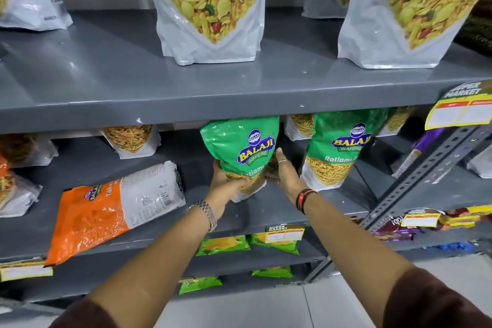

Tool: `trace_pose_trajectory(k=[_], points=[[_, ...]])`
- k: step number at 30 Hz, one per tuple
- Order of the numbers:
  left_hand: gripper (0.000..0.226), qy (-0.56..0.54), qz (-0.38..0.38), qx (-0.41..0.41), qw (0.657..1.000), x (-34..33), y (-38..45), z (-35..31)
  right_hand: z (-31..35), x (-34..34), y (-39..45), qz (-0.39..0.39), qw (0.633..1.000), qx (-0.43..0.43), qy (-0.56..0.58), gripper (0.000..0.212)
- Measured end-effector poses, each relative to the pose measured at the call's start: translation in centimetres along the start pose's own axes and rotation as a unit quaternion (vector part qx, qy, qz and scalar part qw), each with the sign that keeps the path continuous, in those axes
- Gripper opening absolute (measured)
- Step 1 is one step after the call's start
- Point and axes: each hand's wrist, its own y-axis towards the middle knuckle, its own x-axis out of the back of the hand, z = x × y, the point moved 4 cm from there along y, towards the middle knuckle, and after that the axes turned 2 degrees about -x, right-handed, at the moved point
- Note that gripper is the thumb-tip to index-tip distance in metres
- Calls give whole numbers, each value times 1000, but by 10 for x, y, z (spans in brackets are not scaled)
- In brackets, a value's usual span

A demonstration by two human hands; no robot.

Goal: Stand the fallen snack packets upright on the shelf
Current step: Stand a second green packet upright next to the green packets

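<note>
Meanwhile, the left hand (a metal watch on its wrist) gripped the lower left of the green packet, fingers curled over its front. The right hand pressed flat against the packet's right side, fingers straight. The packet stood roughly upright on the middle shelf, just beside a second green packet. Further left, an orange packet lay flat on the same shelf.

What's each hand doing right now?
Left hand: grips the green packet at its lower left.
Right hand: open, straight fingers pressing the packet's right side.
</note>
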Motion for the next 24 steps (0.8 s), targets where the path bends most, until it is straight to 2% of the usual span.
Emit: trace_pose_trajectory(k=[4, 7, 10, 12, 18, 20, 22, 24], points=[[73, 72, 16, 21, 997, 15, 20, -9, -2, 2, -2, 1, 1000, 15, 21, 46], [62, 88, 19, 14, 996, 25, 21, -6, -16, 7, -9, -20, 993, -6, -116, 21], [48, 80, 38, 40, 995, 37, 4, 13, -42, 2, -18, 27, 972, -71, -222, 25], [51, 32, 32, 86, 995, 52, -12, 30, -51, -12, -26, 64, 962, -69, -257, 29], [40, -66, -58, 173, 981, 125, -50, 65, -27, -99, -34, 148, 944, 76, -286, 26], [36, -105, -105, 168, 974, 151, -62, 72, -16, -136, -37, 157, 920, 158, -321, 24], [44, -140, -142, 164, 966, 176, -70, 78, -6, -172, -40, 149, 888, 237, -365, 27], [43, -155, -159, 162, 961, 201, -75, 82, 2, -206, -41, 164, 865, 276, -385, 32]])
